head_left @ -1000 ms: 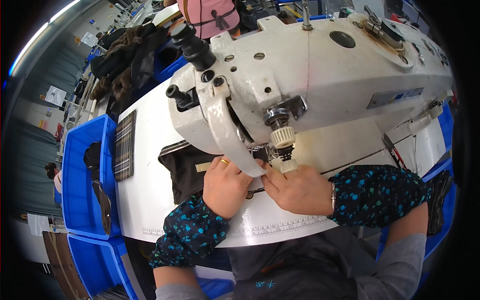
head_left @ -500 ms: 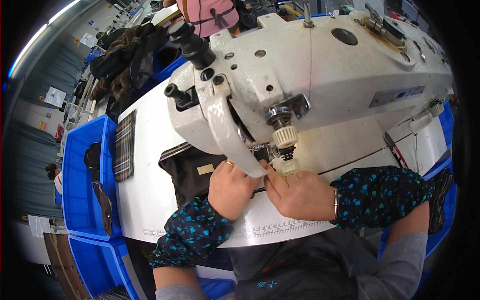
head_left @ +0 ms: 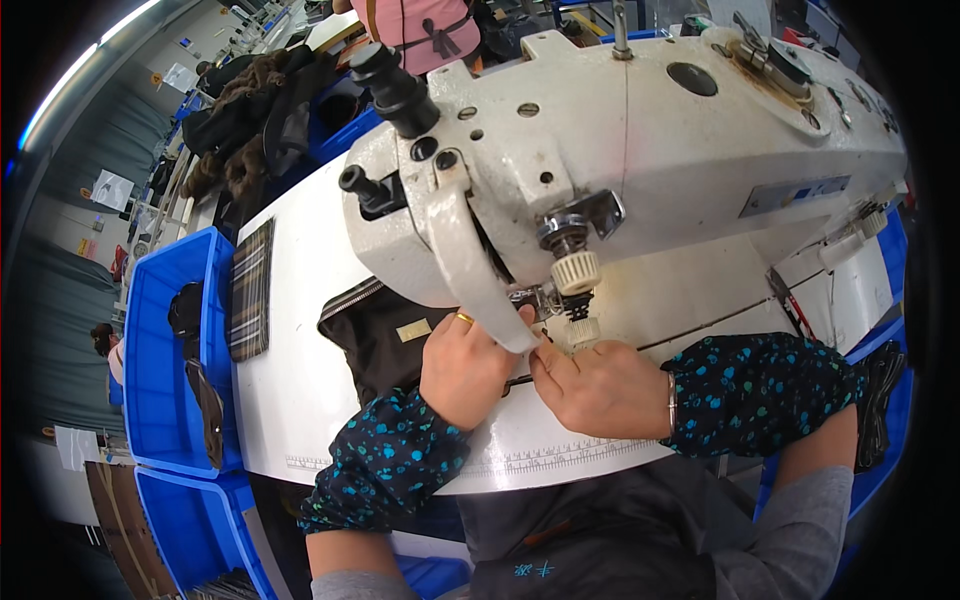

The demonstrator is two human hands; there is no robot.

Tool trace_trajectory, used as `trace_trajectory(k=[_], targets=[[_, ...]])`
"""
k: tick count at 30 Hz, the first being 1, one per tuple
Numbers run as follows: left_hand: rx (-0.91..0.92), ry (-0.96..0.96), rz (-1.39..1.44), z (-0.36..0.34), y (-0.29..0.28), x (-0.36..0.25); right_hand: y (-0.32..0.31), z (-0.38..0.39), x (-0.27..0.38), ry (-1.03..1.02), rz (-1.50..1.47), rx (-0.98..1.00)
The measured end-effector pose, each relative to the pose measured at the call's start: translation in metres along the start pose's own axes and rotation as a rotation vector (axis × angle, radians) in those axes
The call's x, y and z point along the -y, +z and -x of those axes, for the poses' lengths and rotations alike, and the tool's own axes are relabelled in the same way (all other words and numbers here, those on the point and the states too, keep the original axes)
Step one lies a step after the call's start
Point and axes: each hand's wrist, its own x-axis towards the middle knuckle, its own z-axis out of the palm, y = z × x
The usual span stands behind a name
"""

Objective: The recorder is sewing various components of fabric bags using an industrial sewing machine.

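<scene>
A dark brown cloth piece with a zipper along its far edge and a small beige label lies under the head of a white sewing machine. My left hand, with a ring on it, is closed on the cloth beside the presser foot. Its fingertips are partly hidden by the machine's curved white lever. My right hand pinches the cloth's near edge just right of that lever, thumb and forefinger together. Both hands almost meet in front of the needle area, which is mostly covered.
Red-handled snips lie right on the table. A folded plaid cloth rests at the left edge, beside a blue bin holding dark pieces. Another blue bin stands nearer. A ruler strip runs along the front edge.
My left hand and the labelled part of the cloth have shifted very slightly. The right hand keeps nearly the same place and pinch. The whole machine sits a little farther right in view.
</scene>
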Motion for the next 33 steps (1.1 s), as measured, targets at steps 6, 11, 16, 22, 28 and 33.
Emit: trace_trajectory(k=[6,11,16,22,28,33], targets=[[0.111,-0.023,-0.006,0.001,-0.004,0.001,-0.002,-0.001,-0.001,0.006,-0.029,0.026],[0.104,0.003,-0.007,-0.001,-0.003,0.003,-0.003,-0.002,-0.001,0.005,-0.043,0.027],[0.097,-0.005,-0.015,0.000,-0.002,0.005,-0.003,-0.002,-0.002,0.001,-0.041,0.011],[0.133,0.014,-0.056,0.004,-0.010,0.009,-0.002,-0.001,-0.004,0.002,-0.048,-0.044],[0.301,0.014,-0.162,0.001,-0.041,0.026,-0.002,-0.001,-0.003,-0.011,-0.042,0.192],[0.509,-0.175,0.520,-0.008,-0.053,0.019,0.003,-0.003,-0.005,-0.050,-0.039,-0.169]])
